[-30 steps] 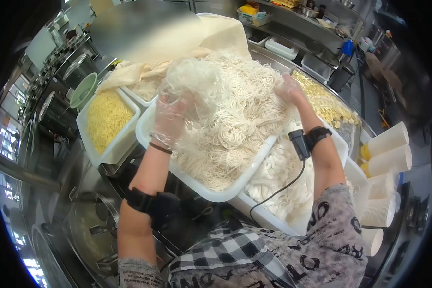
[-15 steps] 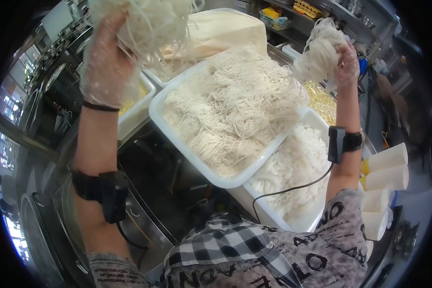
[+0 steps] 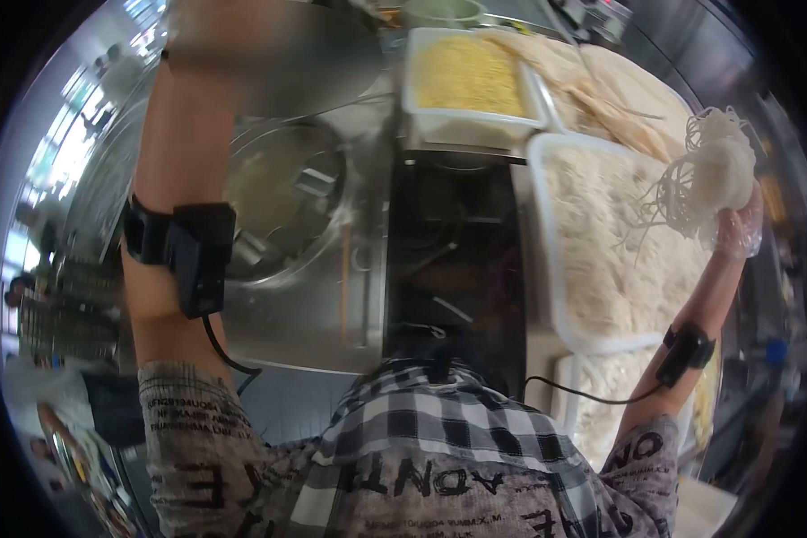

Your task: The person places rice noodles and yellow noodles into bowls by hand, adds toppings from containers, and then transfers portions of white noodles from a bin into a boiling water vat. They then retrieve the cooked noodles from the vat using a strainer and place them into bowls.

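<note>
Gloved in clear plastic, my right hand (image 3: 741,222) is closed around a clump of white noodles (image 3: 722,170). Loose strands hang from the clump over the right side of a white tub (image 3: 547,242) heaped with thin noodles (image 3: 614,242). My left hand (image 3: 211,27) is at the top edge of the view, smeared by motion, so its fingers and anything in them are hidden. Beside it is a blurred grey rounded shape (image 3: 309,63) that I cannot identify. Below that, a round metal pot (image 3: 332,211) holds cloudy liquid and metal pieces.
A tub of yellow noodles (image 3: 466,76) stands at the back, beside a pale cloth (image 3: 619,81). Another tub of white noodles (image 3: 596,394) is at the lower right. A dark gap (image 3: 457,260) separates the steel cooking counter (image 3: 363,269) from the tubs. People are at far left.
My view has turned left, bringing the pot and counter in. My left hand has gone to the top edge, its noodles no longer visible. My right hand still holds its clump.
</note>
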Action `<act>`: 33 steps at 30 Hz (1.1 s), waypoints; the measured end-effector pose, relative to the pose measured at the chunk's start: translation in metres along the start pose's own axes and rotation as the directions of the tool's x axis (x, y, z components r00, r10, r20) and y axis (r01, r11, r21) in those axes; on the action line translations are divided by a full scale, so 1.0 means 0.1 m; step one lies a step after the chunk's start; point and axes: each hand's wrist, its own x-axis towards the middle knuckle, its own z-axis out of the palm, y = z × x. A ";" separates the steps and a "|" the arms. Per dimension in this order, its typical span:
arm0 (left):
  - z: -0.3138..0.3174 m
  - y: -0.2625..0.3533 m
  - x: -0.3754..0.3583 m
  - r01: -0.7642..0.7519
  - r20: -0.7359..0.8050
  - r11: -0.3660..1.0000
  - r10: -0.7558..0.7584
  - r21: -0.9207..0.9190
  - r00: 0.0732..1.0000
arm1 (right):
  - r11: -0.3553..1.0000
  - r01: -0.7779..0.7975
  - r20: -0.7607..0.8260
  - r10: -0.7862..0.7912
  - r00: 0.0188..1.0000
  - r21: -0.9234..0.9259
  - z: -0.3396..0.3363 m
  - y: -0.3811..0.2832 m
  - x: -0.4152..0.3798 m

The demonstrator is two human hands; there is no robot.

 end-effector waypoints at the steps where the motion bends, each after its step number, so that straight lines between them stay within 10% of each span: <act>1: 0.15 0.22 -0.14 0.007 -0.047 0.987 0.001 0.161 0.999 | 0.998 -0.018 -0.027 0.019 0.999 0.058 0.06 -0.03 -0.10; 3: -0.20 0.71 -0.51 0.026 -0.114 0.942 0.012 0.334 0.993 | 0.989 -0.063 -0.015 0.066 0.998 0.133 0.53 -0.48 0.06; 4: -0.40 0.84 -0.74 0.106 -0.170 0.474 0.093 0.874 0.981 | 0.982 -0.088 -0.013 0.091 0.996 0.165 0.56 -0.54 0.09; 6: -0.82 1.23 -1.34 0.229 -0.194 -0.208 0.174 0.951 0.965 | 0.941 -0.021 0.066 -0.001 0.998 0.337 1.08 -1.10 0.05; 8: -0.77 1.10 -1.76 0.467 -0.578 0.400 0.224 0.789 0.784 | 0.881 -0.113 0.081 0.086 0.993 0.460 1.56 -1.31 -0.03; 9: -0.65 1.06 -1.88 0.432 -0.842 0.834 0.069 0.342 0.534 | 0.838 -0.162 0.096 0.131 0.987 0.521 1.82 -1.49 -0.06; 12: -1.35 0.66 -2.87 0.627 -0.914 0.718 0.029 0.301 0.405 | 0.774 -0.254 0.226 0.147 0.963 0.579 2.37 -1.92 -0.17; 15: -1.70 0.18 -3.58 0.934 -0.934 -0.013 -0.046 0.356 0.355 | -0.172 -0.615 0.620 -0.034 0.784 0.769 2.83 -2.21 -0.13; 17: -1.67 0.01 -3.74 0.887 -0.942 -0.319 -0.146 0.334 0.303 | -0.336 -0.748 0.814 0.120 0.568 0.572 3.15 -2.13 -0.10; 19: -1.42 0.09 -3.74 0.878 -0.942 -0.350 -0.197 0.326 0.271 | -0.352 -0.745 0.813 0.092 0.575 0.567 3.50 -2.05 -0.17; 21: -1.22 0.34 -3.66 0.864 -0.939 -0.385 -0.242 0.323 0.243 | 0.025 -0.645 0.631 0.183 0.754 0.763 3.91 -1.99 -0.30; 23: -0.96 0.73 -3.46 0.851 -0.867 -0.165 -0.084 0.498 0.491 | 0.212 -0.557 0.526 0.185 0.830 0.803 4.19 -2.10 -0.29; 24: -0.85 0.91 -3.40 0.857 -0.873 -0.168 -0.078 0.488 0.481 | 0.081 -0.587 0.576 0.126 0.808 0.805 4.32 -2.17 -0.29; 27: -0.65 1.36 -3.53 0.781 -0.790 0.120 0.146 0.612 0.596 | 0.518 -0.492 0.503 0.131 0.854 0.700 4.93 -2.33 -0.31; 28: -0.63 1.45 -3.65 0.813 -0.818 0.126 0.193 0.569 0.543 | 0.475 -0.498 0.516 0.103 0.850 0.726 5.07 -2.49 -0.36; 30: -0.62 1.67 -3.89 0.843 -0.841 0.131 0.247 0.522 0.482 | -0.368 -0.667 0.755 0.193 0.627 0.647 5.14 -3.02 -0.38; 33: -0.55 1.77 -4.35 0.831 -0.811 0.067 0.276 0.552 0.516 | -0.151 -0.727 0.734 0.283 0.618 0.670 5.52 -3.03 -0.87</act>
